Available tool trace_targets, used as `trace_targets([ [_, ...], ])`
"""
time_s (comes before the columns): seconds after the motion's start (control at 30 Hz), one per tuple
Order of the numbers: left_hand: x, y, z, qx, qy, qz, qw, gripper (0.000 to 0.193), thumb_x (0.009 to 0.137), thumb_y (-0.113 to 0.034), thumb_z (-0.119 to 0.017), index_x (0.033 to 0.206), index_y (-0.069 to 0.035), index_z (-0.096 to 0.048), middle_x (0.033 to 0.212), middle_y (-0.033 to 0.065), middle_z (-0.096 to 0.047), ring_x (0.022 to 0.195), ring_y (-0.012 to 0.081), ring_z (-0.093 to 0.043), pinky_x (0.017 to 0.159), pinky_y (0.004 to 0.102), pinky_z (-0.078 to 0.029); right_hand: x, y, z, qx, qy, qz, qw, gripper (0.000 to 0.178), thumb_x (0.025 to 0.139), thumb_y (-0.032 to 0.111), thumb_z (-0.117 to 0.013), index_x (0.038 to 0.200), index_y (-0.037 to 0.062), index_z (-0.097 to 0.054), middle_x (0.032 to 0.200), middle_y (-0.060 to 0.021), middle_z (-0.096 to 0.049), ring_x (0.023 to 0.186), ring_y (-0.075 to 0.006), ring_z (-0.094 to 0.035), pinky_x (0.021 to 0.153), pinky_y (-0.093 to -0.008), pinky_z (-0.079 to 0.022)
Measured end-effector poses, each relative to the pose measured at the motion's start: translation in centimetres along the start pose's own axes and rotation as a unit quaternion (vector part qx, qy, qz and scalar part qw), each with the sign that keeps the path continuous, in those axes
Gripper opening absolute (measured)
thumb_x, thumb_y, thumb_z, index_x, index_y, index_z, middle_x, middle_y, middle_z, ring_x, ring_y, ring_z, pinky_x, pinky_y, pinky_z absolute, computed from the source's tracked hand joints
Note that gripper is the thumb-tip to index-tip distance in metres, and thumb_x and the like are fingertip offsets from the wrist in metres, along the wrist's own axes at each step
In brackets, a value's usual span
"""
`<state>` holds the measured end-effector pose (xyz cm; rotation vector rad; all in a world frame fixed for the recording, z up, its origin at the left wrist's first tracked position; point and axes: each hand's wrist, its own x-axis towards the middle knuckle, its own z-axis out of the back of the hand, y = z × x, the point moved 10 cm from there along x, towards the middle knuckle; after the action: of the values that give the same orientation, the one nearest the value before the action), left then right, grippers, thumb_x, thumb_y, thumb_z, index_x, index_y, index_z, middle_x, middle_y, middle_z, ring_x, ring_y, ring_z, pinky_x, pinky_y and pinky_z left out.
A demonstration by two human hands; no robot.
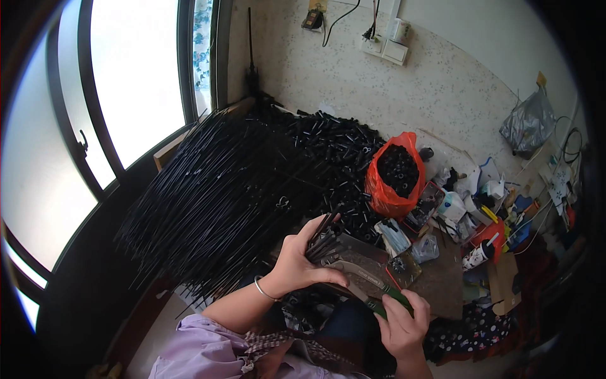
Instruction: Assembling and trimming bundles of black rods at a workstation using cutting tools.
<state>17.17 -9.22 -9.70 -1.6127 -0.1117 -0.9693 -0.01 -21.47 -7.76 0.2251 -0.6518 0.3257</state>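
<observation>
- Clasps a grey metal hand tool with two green handles (363, 273) in the right hand (406, 319), with fingers curled round the grips, apparently for leverage.
- Holds a bundle of short, thin black tubes (324, 246) in the left hand (297, 260), closed round it, seemingly to steady loose ends beside the tool's head; cannot tell if any are bitten.
- Has just beyond a mound of short, glossy black pieces (334, 136), and beside it an orange-red plastic bag (386, 205), probably open-mouthed for easy access.
- Has at left a broad sheaf of long, thin black rods (214, 189), lined up perhaps against tangling.
- Has at right a flat brown worktop (442, 294), partly under clutter.
</observation>
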Motion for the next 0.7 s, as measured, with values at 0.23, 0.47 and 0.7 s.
trace_targets([
  [0.23, 0.4, -0.9, -1.3, -0.115, 0.054, -0.009, 0.992, 0.094, 0.045, -0.038, -0.089, 0.120, 0.000, -0.047, 0.091, 0.0028, -0.063, 0.082, 0.0072, -0.058, 0.074, 0.0220, -0.046, -3.6, -1.9, -9.1, 0.600, 0.108, -0.309, 0.730, 0.026, 0.082, 0.021, -0.062, 0.091, -0.0019, -0.055, 0.087, -0.0174, -0.060, 0.062, -0.0279, -0.060, 0.050, -0.0308, -0.047],
  [0.47, 0.5, 0.1, -0.4, -0.063, 0.026, 0.011, 0.998, 0.069, 0.050, -0.030, -0.089, 0.101, 0.000, -0.053, 0.072, 0.0009, -0.056, 0.066, 0.0047, -0.049, 0.060, 0.0199, -0.041, -0.9, -2.7, -7.0, 0.214, 0.038, -0.186, 0.958, 0.047, 0.075, 0.004, -0.062, 0.116, -0.0020, -0.041, 0.087, -0.0157, -0.058, 0.065, -0.0267, -0.059, 0.061, -0.0316, -0.047],
  [0.7, 0.8, -0.4, -1.8, -0.185, 0.091, 0.047, 0.977, 0.075, 0.045, -0.039, -0.089, 0.100, 0.000, -0.057, 0.059, -0.0067, -0.049, 0.054, 0.0015, -0.045, 0.050, 0.0174, -0.033, -6.7, 1.2, -12.9, 0.738, 0.252, -0.418, 0.466, 0.026, 0.082, 0.016, -0.065, 0.086, -0.0078, -0.056, 0.068, -0.0130, -0.062, 0.055, -0.0187, -0.062, 0.052, -0.0273, -0.049],
])
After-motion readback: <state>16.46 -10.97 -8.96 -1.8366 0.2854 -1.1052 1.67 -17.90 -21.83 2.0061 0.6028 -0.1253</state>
